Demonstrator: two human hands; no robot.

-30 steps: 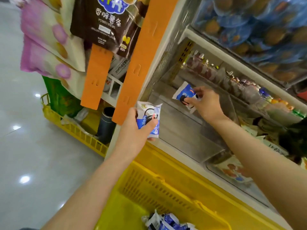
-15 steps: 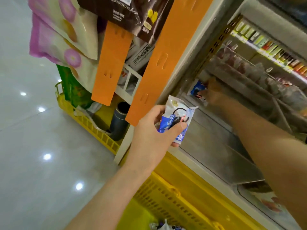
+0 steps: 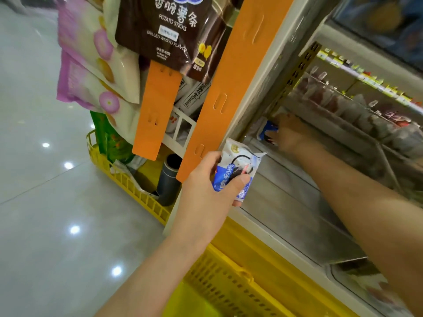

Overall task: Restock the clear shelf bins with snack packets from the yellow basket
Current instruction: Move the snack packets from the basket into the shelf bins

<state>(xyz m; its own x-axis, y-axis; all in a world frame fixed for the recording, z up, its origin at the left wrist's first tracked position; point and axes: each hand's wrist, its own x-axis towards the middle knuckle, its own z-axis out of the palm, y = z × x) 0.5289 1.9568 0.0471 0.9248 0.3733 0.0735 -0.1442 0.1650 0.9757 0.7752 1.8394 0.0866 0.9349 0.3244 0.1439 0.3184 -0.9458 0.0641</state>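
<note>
Right hand (image 3: 291, 135) deep in clear bin (image 3: 288, 202), touching blue-white packet (image 3: 265, 131) at back corner; blur, cannot tell grip. Left hand (image 3: 206, 186) grasps spare packet (image 3: 238, 172) at bin mouth, above yellow basket (image 3: 231, 284). Best: seat blue-white packet flat against back, then pass spare packet across.

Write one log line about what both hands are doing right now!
left hand: grips blue-white packet | right hand: on second packet, deep in clear bin, grip blurred | yellow basket: below
</note>
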